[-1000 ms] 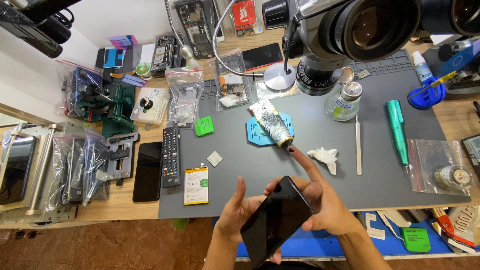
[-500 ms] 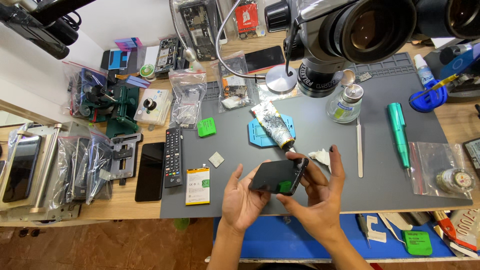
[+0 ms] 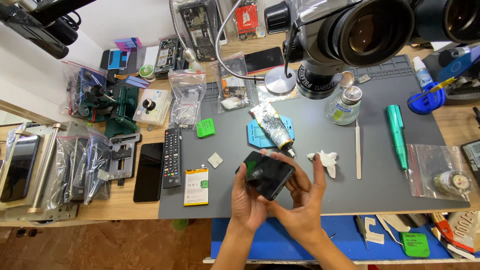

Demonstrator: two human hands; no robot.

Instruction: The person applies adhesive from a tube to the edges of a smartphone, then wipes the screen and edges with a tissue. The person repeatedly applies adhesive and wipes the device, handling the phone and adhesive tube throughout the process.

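Two hands, the left hand [image 3: 247, 200] and the right hand [image 3: 302, 197], clasp a black phone [image 3: 266, 174] between them above the grey mat [image 3: 320, 200], with a glue tube [image 3: 272, 126] just beyond the grip and a crumpled white tissue [image 3: 325, 160] beside the right fingers.

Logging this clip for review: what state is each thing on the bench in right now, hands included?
Black phone: lifted off the mat, tilted, screen dark.
Left hand: gripping the phone's left edge.
Right hand: cradling the phone, fingers spread.
Glue tube: crumpled, lying flat on the mat.
Phone battery: lying loose, flat.
Tweezers: lying flat, unused.
Remote control: lying face up.
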